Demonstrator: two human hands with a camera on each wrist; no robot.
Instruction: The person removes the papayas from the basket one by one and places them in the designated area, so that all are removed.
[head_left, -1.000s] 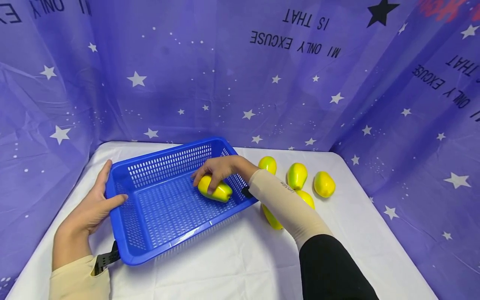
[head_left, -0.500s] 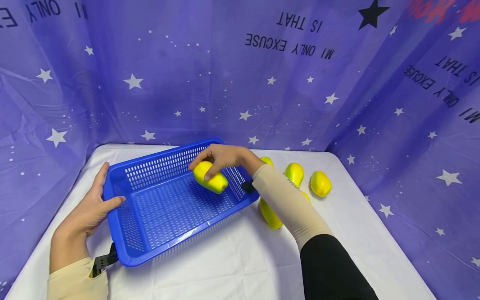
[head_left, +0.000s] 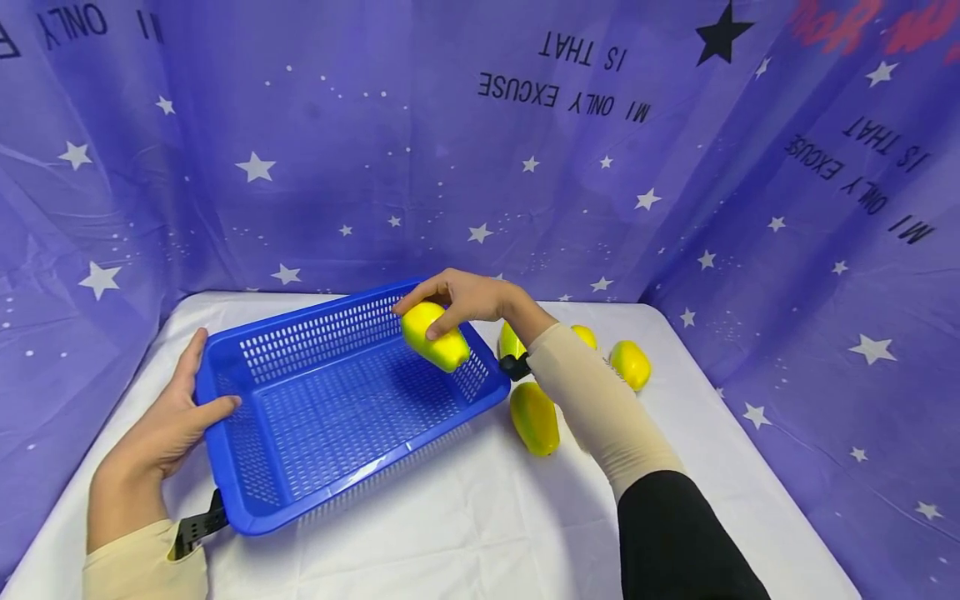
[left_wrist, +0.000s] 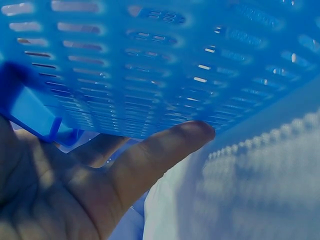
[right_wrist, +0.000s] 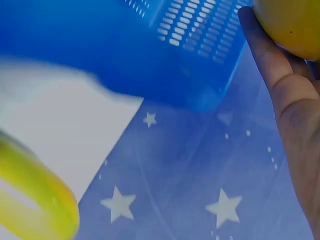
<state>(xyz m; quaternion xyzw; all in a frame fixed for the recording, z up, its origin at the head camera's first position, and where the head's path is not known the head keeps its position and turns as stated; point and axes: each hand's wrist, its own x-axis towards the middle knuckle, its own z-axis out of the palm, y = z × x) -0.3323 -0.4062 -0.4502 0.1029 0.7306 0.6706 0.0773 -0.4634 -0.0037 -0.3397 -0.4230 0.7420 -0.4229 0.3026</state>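
Note:
My right hand (head_left: 474, 300) holds a yellow-green papaya (head_left: 435, 337) between thumb and fingers, raised over the right end of a blue plastic basket (head_left: 315, 500). In the right wrist view, part of that papaya (right_wrist: 292, 25) shows at the top right against the hand (right_wrist: 295, 105). My left hand (head_left: 161, 425) grips the basket's left end, its thumb over the rim and its fingers along the outside. The left wrist view has this hand (left_wrist: 90, 185) against the slotted basket wall (left_wrist: 150, 65). No fruit shows on the visible basket floor.
Right of the basket, a papaya (head_left: 536, 419) lies on the white cloth (head_left: 465, 517). Others lie farther back, one papaya (head_left: 512, 342) beside the basket and another (head_left: 631, 365) farthest right; my right forearm partly hides some. Purple star-printed curtains (head_left: 420, 167) enclose the table.
My right hand has lifted the papaya up from the basket floor and shifted it toward the basket's right end. The left hand keeps its grip on the basket.

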